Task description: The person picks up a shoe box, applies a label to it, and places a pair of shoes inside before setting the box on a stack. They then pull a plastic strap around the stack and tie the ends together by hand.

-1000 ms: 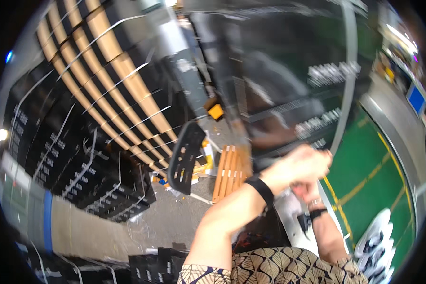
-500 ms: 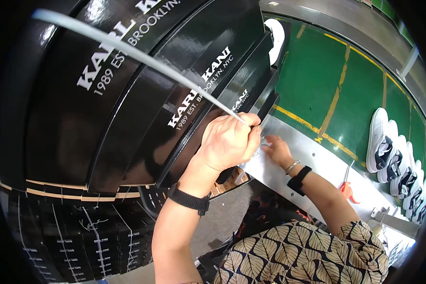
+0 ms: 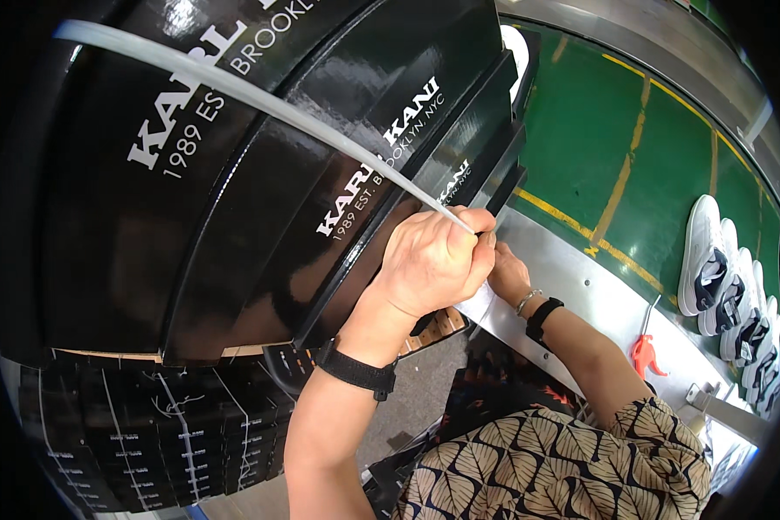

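While the left hand (image 3: pixel 433 264) is clamped on the pale strapping band (image 3: pixel 269 102), the right hand (image 3: pixel 511 279) sits just beside it, fingers partly hidden; its grip cannot be determined. The band crosses the black shoeboxes (image 3: pixel 225 243), left of the metal desk (image 3: pixel 572 299) bearing a red-handled tool (image 3: pixel 644 353).

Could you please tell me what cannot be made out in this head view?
In the head view:
Right hand: its fingers are partly hidden behind the left hand.
Pale strap: the part inside the left hand is covered by its fingers.
Black boxes: cut off by the picture's upper edge.
White shoe beyond the boxes: largely hidden by them.
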Demonstrator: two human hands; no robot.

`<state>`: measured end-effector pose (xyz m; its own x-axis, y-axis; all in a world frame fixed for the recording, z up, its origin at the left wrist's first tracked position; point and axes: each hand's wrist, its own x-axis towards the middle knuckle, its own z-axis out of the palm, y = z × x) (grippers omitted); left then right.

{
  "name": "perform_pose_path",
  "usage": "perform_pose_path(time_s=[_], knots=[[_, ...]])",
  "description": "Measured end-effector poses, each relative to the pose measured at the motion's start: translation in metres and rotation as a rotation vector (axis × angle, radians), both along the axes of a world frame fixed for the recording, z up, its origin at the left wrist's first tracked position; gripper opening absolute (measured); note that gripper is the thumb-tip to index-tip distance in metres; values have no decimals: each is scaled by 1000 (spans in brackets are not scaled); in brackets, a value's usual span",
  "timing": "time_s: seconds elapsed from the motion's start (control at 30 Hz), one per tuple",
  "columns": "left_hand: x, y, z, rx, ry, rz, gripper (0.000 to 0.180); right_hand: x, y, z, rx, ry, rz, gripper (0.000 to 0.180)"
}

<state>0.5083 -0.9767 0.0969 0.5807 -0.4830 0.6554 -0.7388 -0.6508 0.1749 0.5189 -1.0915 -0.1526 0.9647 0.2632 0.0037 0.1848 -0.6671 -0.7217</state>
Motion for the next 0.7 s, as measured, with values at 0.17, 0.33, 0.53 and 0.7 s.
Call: perform_pose_path(time_s=[0.17, 0.33, 0.53, 0.7], knots=[[3, -9, -4, -22, -37, -34, 22, 3, -8, -23, -14, 125, -19, 18], [2, -4, -9, -16, -92, -30, 25, -7, -8, 13, -119, 265, 6, 22], [6, -24, -11, -62, -182, -46, 26, -6, -35, -56, 55, 101, -17, 28], [3, -15, -19, -69, -148, -24, 27, -7, -53, 6, 994, 966, -36, 21]])
